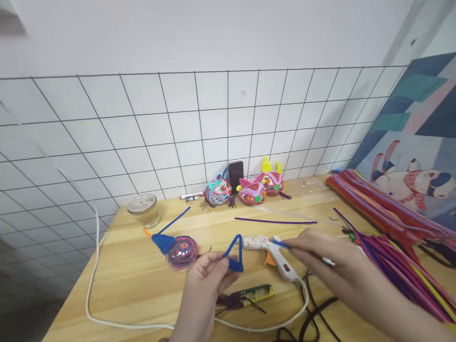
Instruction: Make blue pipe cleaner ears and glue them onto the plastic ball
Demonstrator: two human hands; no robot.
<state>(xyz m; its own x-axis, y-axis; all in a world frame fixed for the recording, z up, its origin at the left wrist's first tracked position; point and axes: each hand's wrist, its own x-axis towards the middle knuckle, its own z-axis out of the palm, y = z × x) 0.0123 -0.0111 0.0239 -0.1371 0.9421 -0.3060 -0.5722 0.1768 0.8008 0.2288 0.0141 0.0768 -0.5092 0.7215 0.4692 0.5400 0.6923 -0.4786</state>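
Note:
Between the thumb and fingers of my left hand (210,279) is a blue pipe cleaner triangle (239,251), its lower edge filled with blue and its upper part an open outline. My right hand (331,260) pinches a short blue pipe cleaner piece (281,244), apart from the triangle. A small white object (328,261) shows at the right fingers; I cannot make out what it is. Behind and between the hands lies a white hot glue gun (283,263) with an orange trigger. Left of my left hand, a filled blue triangle (163,243) rests against a round pink-purple coiled piece (183,253).
Several decorated balls (252,191) and a phone (236,175) stand at the back. A glass jar (143,211) is at left. Pipe cleaner bundles (399,268) lie at right. White and dark cords (258,329) cross the front, near green-handled snips (260,294).

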